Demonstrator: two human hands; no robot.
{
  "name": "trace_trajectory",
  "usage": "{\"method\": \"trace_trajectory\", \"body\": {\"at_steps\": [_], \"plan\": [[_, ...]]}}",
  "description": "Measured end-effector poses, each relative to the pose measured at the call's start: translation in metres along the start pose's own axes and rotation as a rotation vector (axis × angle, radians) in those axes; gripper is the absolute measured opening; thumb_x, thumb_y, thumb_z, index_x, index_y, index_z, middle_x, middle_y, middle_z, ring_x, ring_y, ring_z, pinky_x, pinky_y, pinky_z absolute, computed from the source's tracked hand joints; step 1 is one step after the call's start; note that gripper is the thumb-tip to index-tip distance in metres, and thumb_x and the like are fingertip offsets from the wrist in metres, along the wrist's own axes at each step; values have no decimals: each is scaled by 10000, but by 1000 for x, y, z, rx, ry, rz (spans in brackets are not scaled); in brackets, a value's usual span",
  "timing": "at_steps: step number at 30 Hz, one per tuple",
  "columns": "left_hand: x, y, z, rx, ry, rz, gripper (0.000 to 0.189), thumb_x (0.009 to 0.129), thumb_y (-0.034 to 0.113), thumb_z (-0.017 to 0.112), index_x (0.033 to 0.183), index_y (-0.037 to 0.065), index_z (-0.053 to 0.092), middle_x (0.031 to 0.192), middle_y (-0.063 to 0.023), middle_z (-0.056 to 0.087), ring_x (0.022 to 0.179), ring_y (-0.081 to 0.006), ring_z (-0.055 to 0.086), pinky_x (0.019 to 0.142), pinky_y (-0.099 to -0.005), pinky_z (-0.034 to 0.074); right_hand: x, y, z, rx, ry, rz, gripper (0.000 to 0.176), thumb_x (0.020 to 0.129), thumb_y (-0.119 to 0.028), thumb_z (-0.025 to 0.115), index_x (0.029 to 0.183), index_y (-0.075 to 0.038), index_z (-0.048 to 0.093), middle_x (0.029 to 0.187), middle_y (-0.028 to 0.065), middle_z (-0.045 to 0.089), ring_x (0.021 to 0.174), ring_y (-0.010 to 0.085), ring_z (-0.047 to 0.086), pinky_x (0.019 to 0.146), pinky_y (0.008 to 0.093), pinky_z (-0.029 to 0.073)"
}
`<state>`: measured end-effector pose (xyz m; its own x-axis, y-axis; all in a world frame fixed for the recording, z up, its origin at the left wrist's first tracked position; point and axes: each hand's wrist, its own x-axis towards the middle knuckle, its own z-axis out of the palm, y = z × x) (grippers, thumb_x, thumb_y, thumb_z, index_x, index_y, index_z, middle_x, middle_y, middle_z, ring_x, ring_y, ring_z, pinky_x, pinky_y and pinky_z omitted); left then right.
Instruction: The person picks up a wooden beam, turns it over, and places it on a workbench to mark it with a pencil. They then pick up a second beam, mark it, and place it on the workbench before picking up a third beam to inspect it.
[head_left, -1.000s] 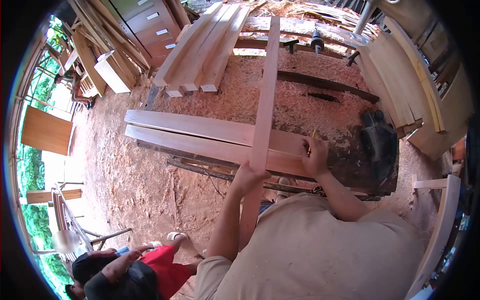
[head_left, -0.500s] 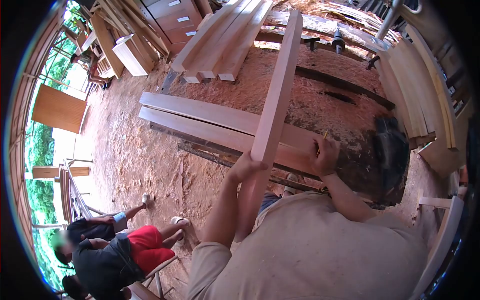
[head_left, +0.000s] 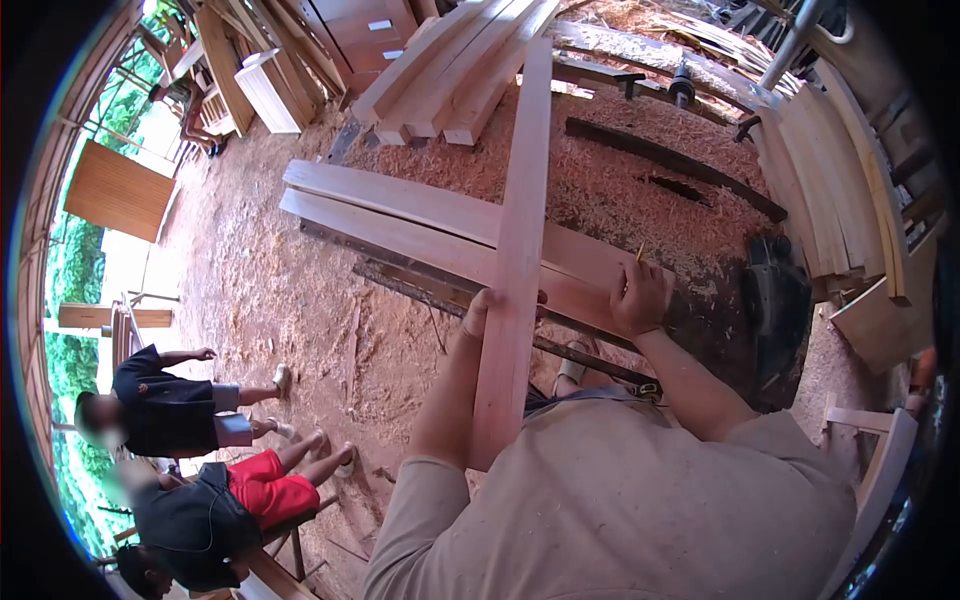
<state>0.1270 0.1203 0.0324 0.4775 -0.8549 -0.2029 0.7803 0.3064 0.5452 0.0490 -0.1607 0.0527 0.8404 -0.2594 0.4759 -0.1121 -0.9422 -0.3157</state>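
1. Position. The long pale wooden board (head_left: 515,230) runs from the lower centre of the frame to the top centre. It crosses over two pale flat planks (head_left: 400,215) that lie on the sawdust-covered workbench (head_left: 620,190).
2. Left hand (head_left: 487,302). It is closed on the left edge of the long pale wooden board, at the centre of the frame, with the fingers wrapped over the top face.
3. Right hand (head_left: 640,297). It is closed around a thin yellow pencil (head_left: 640,252) and rests on the nearer plank, just right of the board.
4. Risk: pivoting. One hand alone steadies the board, and its near end overhangs the workbench. It can likely swing about the crossing point, and any line drawn against it would then run off.
5. Risk: sliding. Loose shavings cover the bench. The planks can probably shift on them under side pressure.
6. Risk: pinching. The left fingers sit at the board's edge above the plank, so a tipped board may trap them.
7. Risk: collision. A dark power planer (head_left: 775,300) sits at the right of the frame, near the right elbow, and a wide arm movement could knock it.
8. Risk: bystanders. Two people (head_left: 200,420) are at the lower left, well apart from the board's near end. A dropped board may still bounce toward them.
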Motion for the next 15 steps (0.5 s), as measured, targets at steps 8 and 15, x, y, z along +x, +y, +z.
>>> {"method": "trace_trajectory", "body": {"at_steps": [8,15], "plan": [[3,7,11,28,45,144,784,710,460,685,1276,-56,517,1131,-239,628,977,-333,658,840,-423,550,-14,-3,-17,306,3,37,238,823,-111,612,1059,-85,591,989,143,629,923,353,581,825,470,450],[4,11,10,-47,-4,60,777,710,461,676,1234,-95,535,1055,-207,655,900,-301,660,796,-399,548,-132,-46,-80,784,-453,217,308,910,-171,582,1163,1,540,947,148,621,916,275,605,826,394,480]]}}
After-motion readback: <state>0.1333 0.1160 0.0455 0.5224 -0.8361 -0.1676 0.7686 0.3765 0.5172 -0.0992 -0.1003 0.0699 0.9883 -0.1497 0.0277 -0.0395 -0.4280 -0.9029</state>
